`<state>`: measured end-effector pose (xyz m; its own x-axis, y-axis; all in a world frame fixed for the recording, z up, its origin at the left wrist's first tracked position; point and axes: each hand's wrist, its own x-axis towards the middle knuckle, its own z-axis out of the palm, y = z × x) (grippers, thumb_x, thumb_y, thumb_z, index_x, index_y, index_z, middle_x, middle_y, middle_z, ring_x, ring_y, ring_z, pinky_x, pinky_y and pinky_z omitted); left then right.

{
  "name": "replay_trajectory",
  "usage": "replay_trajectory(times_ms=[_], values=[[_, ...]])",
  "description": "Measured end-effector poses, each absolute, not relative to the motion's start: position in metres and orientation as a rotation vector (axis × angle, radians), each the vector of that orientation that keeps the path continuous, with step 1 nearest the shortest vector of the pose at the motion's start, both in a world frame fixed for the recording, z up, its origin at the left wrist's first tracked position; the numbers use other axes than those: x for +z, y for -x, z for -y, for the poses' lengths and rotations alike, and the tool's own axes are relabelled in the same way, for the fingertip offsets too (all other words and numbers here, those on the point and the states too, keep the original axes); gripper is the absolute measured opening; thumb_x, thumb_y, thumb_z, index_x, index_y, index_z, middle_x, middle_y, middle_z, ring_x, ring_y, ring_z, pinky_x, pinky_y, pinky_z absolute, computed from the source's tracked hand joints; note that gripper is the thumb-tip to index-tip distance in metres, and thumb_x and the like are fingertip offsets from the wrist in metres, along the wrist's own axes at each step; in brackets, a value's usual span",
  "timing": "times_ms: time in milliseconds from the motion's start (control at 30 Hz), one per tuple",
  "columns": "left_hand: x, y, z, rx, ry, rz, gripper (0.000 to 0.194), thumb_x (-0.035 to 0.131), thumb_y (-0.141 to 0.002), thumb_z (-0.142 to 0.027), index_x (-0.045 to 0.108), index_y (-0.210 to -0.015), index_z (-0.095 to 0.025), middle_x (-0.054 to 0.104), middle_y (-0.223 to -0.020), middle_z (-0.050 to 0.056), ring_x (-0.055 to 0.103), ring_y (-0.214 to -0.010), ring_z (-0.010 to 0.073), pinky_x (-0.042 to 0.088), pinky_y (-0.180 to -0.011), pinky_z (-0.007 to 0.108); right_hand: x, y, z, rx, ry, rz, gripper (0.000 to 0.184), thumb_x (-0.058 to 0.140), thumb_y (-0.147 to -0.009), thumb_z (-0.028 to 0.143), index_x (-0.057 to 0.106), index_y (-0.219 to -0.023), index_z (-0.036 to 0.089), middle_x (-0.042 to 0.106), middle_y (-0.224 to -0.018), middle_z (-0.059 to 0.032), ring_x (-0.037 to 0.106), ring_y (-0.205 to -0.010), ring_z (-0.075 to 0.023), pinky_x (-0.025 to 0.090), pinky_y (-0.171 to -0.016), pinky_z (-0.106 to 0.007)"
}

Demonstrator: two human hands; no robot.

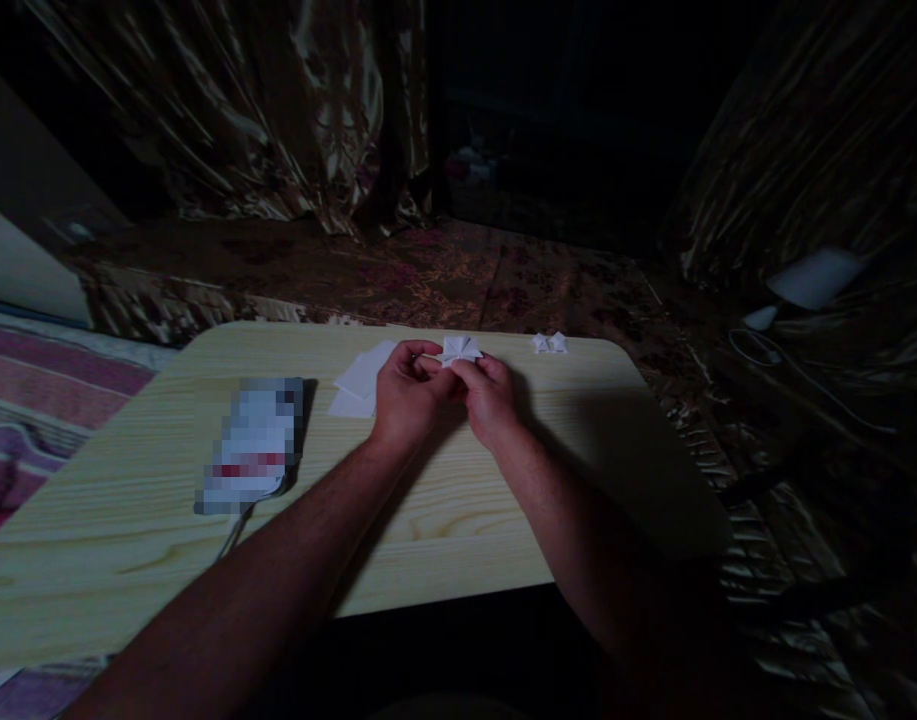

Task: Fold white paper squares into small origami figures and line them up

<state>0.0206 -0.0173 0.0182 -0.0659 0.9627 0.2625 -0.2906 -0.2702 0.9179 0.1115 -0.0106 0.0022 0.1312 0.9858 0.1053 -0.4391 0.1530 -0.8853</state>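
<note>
Between my two hands, over the far part of the table, is a small folded piece of white paper [460, 348] with creases fanning out from its middle. My left hand [411, 392] pinches it from the left, fingers curled behind. From the right, my right hand [488, 393] grips its lower edge with thumb and fingers. Flat white paper sheets [359, 384] lie just left of my left hand, partly hidden by it. Beyond my right hand, near the far edge, sit two small folded white paper pieces [550, 343] side by side.
The light wooden table [458, 520] has rounded far corners. On its left lies a blurred-out device [254, 445] with a white cable [237, 530]. A white lamp [816, 278] stands off to the right. Patterned curtains [338, 110] hang behind, and striped bedding [30, 390] is at left.
</note>
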Motion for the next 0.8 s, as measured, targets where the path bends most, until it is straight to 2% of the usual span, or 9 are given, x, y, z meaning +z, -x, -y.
replay_trajectory(times_ms=[400, 800], values=[[0.0139, -0.0253, 0.0189, 1.537, -1.114, -0.898, 0.028, 0.070, -0.061, -0.020, 0.064, -0.087, -0.014, 0.063, -0.062, -0.002, 0.058, -0.049, 0.0117, 0.048, -0.050, 0.023, 0.0027, -0.1107, 0.0105, 1.142, 0.955, 0.854, 0.017, 0.062, -0.066, 0.030, 0.061, -0.076, 0.017, 0.057, -0.059, 0.0044, 0.044, -0.047, -0.0069, 0.032, -0.040, -0.019], [0.0133, -0.0269, 0.0213, 1.545, -1.060, -0.873, 0.025, 0.070, -0.061, -0.018, 0.064, -0.084, -0.015, 0.063, -0.061, -0.002, 0.057, -0.050, 0.0098, 0.048, -0.053, 0.022, 0.0021, -0.1099, 0.0110, 1.026, 1.035, 0.892, 0.017, 0.061, -0.068, 0.034, 0.057, -0.070, 0.017, 0.051, -0.056, 0.0059, 0.040, -0.047, -0.0067, 0.031, -0.041, -0.019]])
